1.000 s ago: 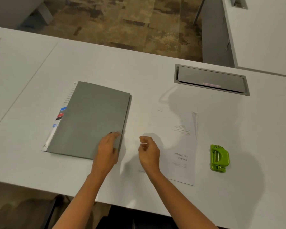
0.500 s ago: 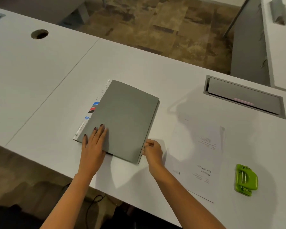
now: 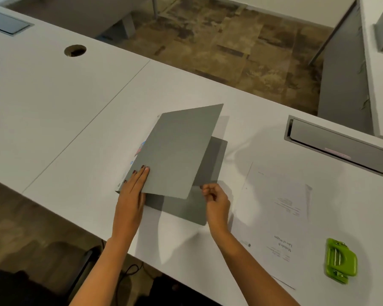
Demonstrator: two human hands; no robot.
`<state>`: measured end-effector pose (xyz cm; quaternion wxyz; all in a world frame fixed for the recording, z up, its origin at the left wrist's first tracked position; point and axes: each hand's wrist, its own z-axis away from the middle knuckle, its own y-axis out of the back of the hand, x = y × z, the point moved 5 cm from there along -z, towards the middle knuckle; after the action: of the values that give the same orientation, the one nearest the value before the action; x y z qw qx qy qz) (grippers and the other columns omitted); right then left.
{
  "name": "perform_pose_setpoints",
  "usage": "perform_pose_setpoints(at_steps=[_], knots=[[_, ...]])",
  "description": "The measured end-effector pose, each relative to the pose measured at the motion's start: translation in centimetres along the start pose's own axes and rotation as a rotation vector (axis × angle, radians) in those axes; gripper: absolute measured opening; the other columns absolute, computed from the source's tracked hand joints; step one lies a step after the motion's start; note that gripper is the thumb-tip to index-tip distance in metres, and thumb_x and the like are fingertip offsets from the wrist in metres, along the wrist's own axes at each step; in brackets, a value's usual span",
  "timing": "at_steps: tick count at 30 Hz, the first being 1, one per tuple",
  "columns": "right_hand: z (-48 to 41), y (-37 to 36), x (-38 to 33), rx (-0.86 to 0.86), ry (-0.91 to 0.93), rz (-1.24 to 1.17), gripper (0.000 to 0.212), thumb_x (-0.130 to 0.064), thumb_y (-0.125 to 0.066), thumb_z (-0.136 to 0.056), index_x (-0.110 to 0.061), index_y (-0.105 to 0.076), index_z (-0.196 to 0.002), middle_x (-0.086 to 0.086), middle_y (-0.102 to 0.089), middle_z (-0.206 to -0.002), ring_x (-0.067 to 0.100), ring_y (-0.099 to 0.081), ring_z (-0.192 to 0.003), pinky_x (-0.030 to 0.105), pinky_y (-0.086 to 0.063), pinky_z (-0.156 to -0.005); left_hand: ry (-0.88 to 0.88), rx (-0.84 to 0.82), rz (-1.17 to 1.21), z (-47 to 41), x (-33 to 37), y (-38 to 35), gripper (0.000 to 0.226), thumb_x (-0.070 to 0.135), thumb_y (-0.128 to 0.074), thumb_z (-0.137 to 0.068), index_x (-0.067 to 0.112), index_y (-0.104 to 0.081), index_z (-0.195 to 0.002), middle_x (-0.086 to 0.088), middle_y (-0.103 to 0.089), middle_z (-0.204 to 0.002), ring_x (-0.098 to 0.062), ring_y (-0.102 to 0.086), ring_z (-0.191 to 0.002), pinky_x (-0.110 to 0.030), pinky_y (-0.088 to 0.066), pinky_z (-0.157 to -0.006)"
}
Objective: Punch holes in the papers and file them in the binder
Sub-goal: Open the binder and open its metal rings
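Two bare hands work at a grey binder (image 3: 179, 151) that lies near the front edge of a white table (image 3: 75, 107), seen from above by the person's head camera. The binder's front cover is lifted and stands at a slant, hinged along its left side, so the darker inside of the back cover shows beneath and to the right of it. Small coloured tabs (image 3: 142, 147) peek out along the binder's left edge.

The left hand (image 3: 134, 186) lies flat with its fingers straight and close together, pressing down on the binder's left side by the hinge. The fingertips touch the edge of the raised cover.

The right hand (image 3: 216, 199) hovers just beside the cover's lower free corner. Its fingers are curled in toward the palm, and a thin strip of the binder's inside shows between them and the cover. Nothing can be seen in its grasp.

Just right of the binder, the papers (image 3: 279, 208) lie flat on the table, their printed text upside down to the viewer. A small green hole punch (image 3: 341, 260) sits right of the papers, near the table's front edge. Farther back, a grey cable hatch (image 3: 338, 149) is set into the tabletop.
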<state>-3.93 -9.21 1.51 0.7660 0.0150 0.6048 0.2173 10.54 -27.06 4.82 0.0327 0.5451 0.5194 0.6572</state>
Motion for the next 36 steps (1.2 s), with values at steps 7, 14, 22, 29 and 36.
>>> perform_pose_setpoints(at_steps=[7, 14, 22, 29, 36], knots=[[0.0, -5.6, -0.9, -0.315, 0.495, 0.457, 0.047, 0.008, -0.055, -0.085, -0.016, -0.057, -0.126, 0.001, -0.057, -0.126, 0.013, -0.059, -0.1, 0.021, -0.049, -0.095, 0.123, 0.111, 0.208, -0.4, 1.8, 3.0, 0.052, 0.034, -0.036, -0.09, 0.019, -0.04, -0.14, 0.006, -0.043, -0.138, -0.007, -0.043, -0.119, 0.002, -0.028, -0.096], [0.0, -10.1, -2.6, -0.547, 0.582, 0.55, 0.064, 0.005, -0.053, -0.086, -0.016, -0.035, -0.143, 0.005, -0.034, -0.145, 0.018, -0.046, -0.122, 0.021, -0.04, -0.103, 0.287, 0.237, 0.263, -0.4, 1.5, 3.9, 0.027, 0.018, -0.036, -0.098, 0.002, -0.058, -0.104, -0.004, -0.061, -0.081, -0.008, -0.051, -0.065, -0.025, -0.051, -0.068], [-1.0, -11.8, -1.1, -0.59, 0.692, 0.737, 0.064, 0.011, -0.048, -0.085, -0.009, -0.035, -0.144, 0.013, -0.04, -0.145, 0.03, -0.038, -0.132, 0.033, -0.033, -0.11, 0.509, 0.468, 0.356, -0.7, -2.6, 5.0, 0.026, 0.029, -0.04, -0.097, 0.009, -0.052, -0.087, 0.002, -0.053, -0.069, -0.013, -0.049, -0.06, -0.011, -0.04, -0.054], [-2.3, -11.1, 0.6, -0.57, 0.775, 0.844, 0.052, -0.008, -0.055, -0.091, -0.011, -0.042, -0.141, 0.002, -0.038, -0.15, 0.027, -0.036, -0.131, 0.035, -0.03, -0.113, 0.632, 0.594, 0.403, -1.6, -7.0, 5.9, 0.024, 0.035, -0.044, -0.096, 0.014, -0.053, -0.102, 0.001, -0.061, -0.096, -0.021, -0.059, -0.088, -0.039, -0.051, -0.087], [-2.4, -10.7, 1.5, -0.591, 0.77, 0.809, 0.05, -0.017, -0.046, -0.098, -0.021, -0.033, -0.146, -0.006, -0.025, -0.156, 0.02, -0.014, -0.145, 0.028, -0.005, -0.118, 0.58, 0.709, 0.112, -3.5, -8.1, 6.5, 0.084, 0.011, -0.062, -0.088, 0.008, -0.003, -0.148, -0.015, -0.011, -0.154, -0.031, -0.027, -0.139, -0.04, -0.028, -0.114]])
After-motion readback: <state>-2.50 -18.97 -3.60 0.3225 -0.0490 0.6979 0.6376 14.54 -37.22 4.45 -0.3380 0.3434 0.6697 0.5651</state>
